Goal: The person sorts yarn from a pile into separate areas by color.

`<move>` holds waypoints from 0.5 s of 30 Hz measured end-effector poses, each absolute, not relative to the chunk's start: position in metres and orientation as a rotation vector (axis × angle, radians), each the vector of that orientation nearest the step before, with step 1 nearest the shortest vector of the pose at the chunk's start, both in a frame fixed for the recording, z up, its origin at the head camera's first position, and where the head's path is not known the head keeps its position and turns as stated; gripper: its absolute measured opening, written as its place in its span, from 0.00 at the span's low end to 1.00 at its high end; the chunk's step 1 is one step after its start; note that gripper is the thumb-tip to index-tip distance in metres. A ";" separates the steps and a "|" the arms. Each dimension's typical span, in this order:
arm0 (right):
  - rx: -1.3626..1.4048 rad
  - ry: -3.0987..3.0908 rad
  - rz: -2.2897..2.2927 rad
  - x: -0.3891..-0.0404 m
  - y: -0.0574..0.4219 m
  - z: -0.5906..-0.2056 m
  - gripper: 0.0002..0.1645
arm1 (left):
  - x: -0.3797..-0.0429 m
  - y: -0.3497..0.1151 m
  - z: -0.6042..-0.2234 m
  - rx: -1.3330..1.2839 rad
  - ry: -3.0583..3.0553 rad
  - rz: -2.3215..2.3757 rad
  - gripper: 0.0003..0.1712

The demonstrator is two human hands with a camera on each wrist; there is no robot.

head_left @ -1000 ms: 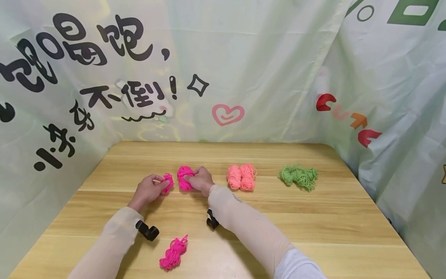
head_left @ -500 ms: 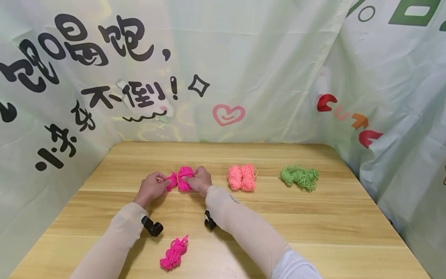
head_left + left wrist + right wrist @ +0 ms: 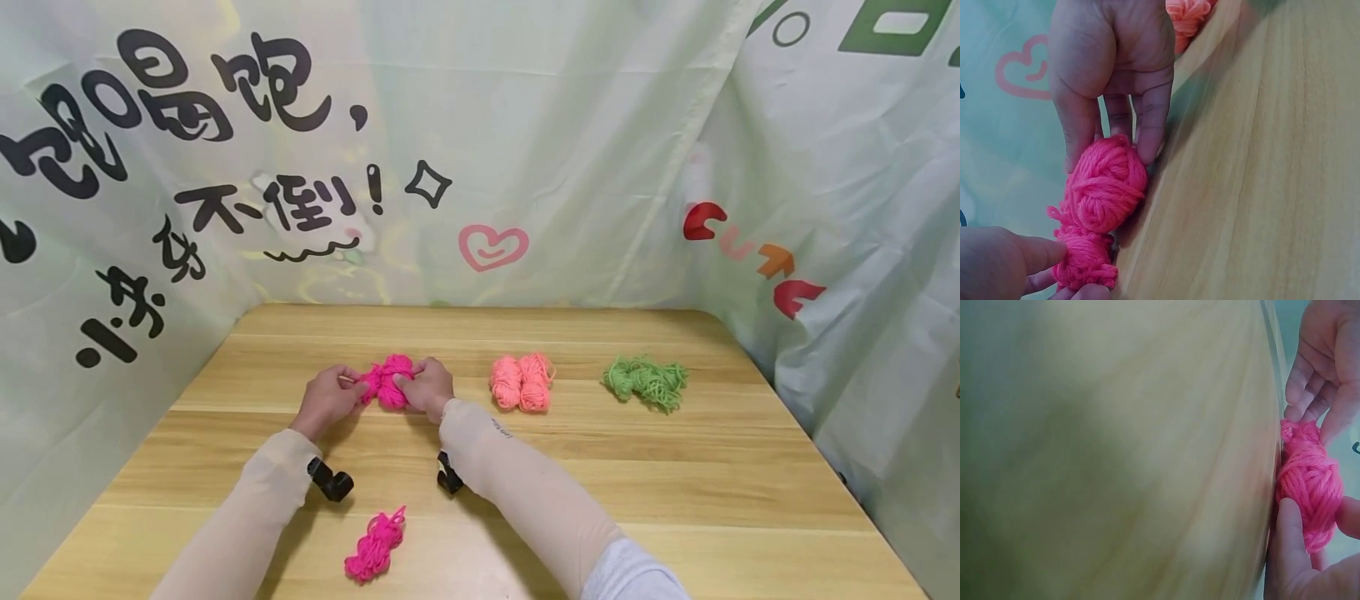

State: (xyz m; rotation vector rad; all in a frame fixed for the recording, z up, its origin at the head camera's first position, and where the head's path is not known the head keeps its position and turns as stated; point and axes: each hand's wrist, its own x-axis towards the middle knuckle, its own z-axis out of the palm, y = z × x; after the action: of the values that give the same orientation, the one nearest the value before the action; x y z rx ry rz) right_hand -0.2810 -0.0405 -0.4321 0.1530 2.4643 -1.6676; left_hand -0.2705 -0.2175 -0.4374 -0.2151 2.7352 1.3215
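Note:
Two hot-pink yarn bundles meet side by side at the back left of the table. My left hand [image 3: 328, 402] pinches the smaller yarn bundle [image 3: 1085, 259] between thumb and fingers. On the other side, my right hand [image 3: 429, 387] grips the larger yarn ball [image 3: 1107, 187], thumb on one face and fingers on the other. The right wrist view shows both bundles in line, their ends pressed together and the larger yarn ball [image 3: 1311, 487] closer to the camera. A third pink yarn hank [image 3: 375, 546], loose and looped, lies at the front between my forearms.
Right of my hands sits a pair of coral yarn balls [image 3: 521, 382]. Farther right is a tangled green yarn bundle [image 3: 645, 382]. Printed cloth [image 3: 585, 167] hangs behind and beside the wooden table [image 3: 675, 475].
My left hand has moved right with the smaller pink bundle, closing the gap to the larger one. The larger ball has shifted and turned slightly in my right hand. The other yarn stays put.

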 end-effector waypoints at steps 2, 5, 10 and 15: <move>0.163 2.430 -1.695 -0.282 -0.041 -0.432 0.15 | -0.271 -0.218 -0.437 -0.214 2.741 1.318 0.15; 0.166 2.422 -1.706 -0.282 -0.042 -0.433 0.14 | -0.271 -0.217 -0.436 -0.209 2.740 1.320 0.15; 0.161 2.429 -1.697 -0.282 -0.041 -0.433 0.13 | -0.271 -0.217 -0.436 -0.208 2.727 1.328 0.15; 0.148 2.427 -1.673 -0.282 -0.039 -0.431 0.14 | -0.271 -0.217 -0.435 -0.200 2.741 1.325 0.16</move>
State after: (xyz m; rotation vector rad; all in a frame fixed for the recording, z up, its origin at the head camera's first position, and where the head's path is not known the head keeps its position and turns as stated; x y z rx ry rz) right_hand -0.2822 -0.0392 -0.4308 0.1482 2.4269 -1.6730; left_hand -0.2707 -0.2175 -0.4348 -0.2000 2.7410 1.3254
